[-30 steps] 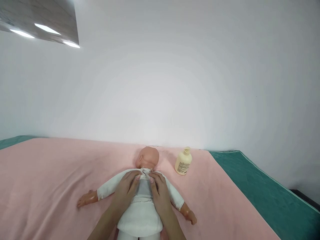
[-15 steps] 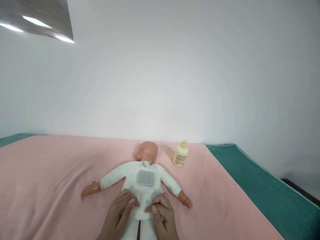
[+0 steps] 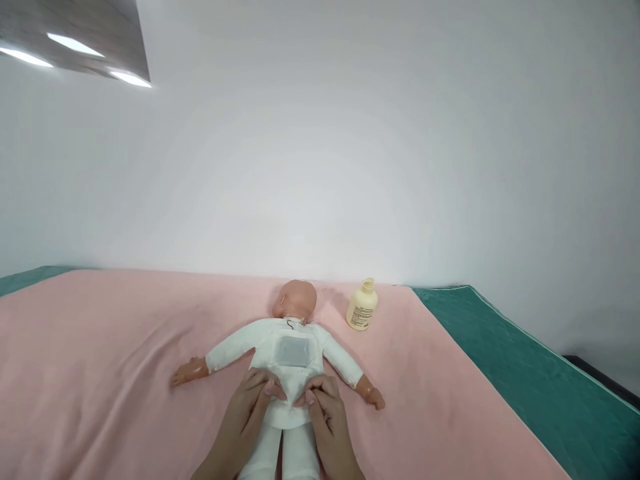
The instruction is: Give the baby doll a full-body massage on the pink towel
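A baby doll (image 3: 293,416) with a white cloth body lies face down, its arms spread and its bare head (image 3: 299,299) at the far end. A grey rectangular panel (image 3: 293,351) sits in its upper back. My left hand (image 3: 253,408) is closed at the left of the doll's lower back, thumb and fingertips pinching the white cloth. Opposite it, my right hand (image 3: 325,410) pinches the cloth in the same way. Between the two hands the fabric is creased and drawn up. The lower legs run out of view at the bottom.
A pale yellow pump bottle (image 3: 363,307) stands right of the doll's head. Everything rests on a pink cloth (image 3: 440,400) with soft folds at left. Green covering (image 3: 520,353) shows at its sides, and a white wall (image 3: 320,147) rises behind.
Both hands have moved slightly up the doll's back, and the cloth between them is now bunched. The doll's left-side arm appears shifted a little to the right.
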